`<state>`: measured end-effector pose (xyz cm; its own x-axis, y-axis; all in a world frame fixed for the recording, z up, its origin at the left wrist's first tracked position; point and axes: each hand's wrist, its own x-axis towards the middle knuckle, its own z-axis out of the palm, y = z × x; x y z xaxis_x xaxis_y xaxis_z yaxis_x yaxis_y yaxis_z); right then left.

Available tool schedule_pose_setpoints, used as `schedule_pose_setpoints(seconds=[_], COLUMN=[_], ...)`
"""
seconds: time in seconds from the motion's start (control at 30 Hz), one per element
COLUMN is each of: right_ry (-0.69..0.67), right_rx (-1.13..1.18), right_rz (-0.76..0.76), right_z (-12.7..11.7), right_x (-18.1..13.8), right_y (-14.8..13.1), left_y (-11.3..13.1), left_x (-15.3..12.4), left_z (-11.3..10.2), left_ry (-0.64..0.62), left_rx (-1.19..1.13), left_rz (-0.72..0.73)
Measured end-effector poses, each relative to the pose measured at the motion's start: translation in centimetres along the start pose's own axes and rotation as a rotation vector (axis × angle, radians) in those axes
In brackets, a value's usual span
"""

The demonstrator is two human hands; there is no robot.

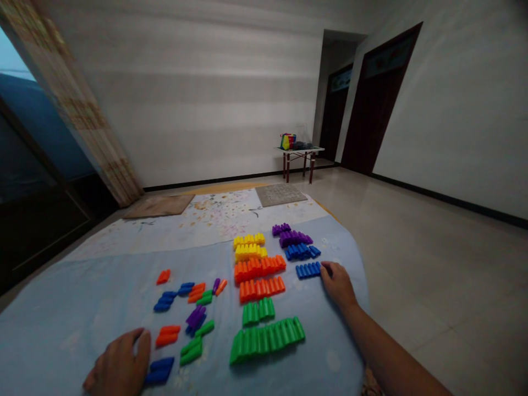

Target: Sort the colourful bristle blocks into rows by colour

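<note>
Small shiny plastic tube-like pieces lie on the table, some sorted by colour into rows. My right hand has its fingers closed at the right end of the front blue row, its fingertips against the end blue piece. Behind are a second blue row and purple rows. Yellow, orange and green rows stand left of them. My left hand rests on the cloth, thumb apart and holding nothing visible, beside loose blue pieces. Mixed loose pieces, including orange ones, lie beyond it.
A pale blue cloth covers the near table, with a floral cover behind it. Two flat mats, one brown and one grey, lie at the far edge. A small table with a colourful bag stands by the wall.
</note>
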<state>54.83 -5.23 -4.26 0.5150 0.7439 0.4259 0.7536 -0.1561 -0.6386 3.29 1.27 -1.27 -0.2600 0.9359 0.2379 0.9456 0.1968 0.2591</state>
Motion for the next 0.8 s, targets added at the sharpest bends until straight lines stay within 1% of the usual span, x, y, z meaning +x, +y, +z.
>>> schedule_pose_setpoints(seconds=[0.1,0.3,0.53,0.63,0.8], right_ry=[0.019,0.041,0.051,0.062,0.066], right_rx=[-0.009,-0.047,-0.084,-0.082,-0.021], right_rz=[0.007,-0.025,-0.031,-0.025,0.010], right_z=[0.0,0.1,0.1,0.1,-0.1], right_x=[0.1,0.3,0.3,0.3,0.4], right_y=[0.0,0.3,0.1,0.2,0.3], left_y=[0.7,1.3,1.8,2.0,2.1], left_x=[-0.3,-0.6,-1.0,-1.5,-1.9], left_z=[-0.7,-1.3,-1.7,-1.7,-1.7], left_ry=[-0.055,-0.076,-0.062,-0.030,-0.001], left_rx=[-0.016,-0.024,-0.014,-0.015,-0.014], left_rz=[0.003,0.014,-0.004,0.012,0.037])
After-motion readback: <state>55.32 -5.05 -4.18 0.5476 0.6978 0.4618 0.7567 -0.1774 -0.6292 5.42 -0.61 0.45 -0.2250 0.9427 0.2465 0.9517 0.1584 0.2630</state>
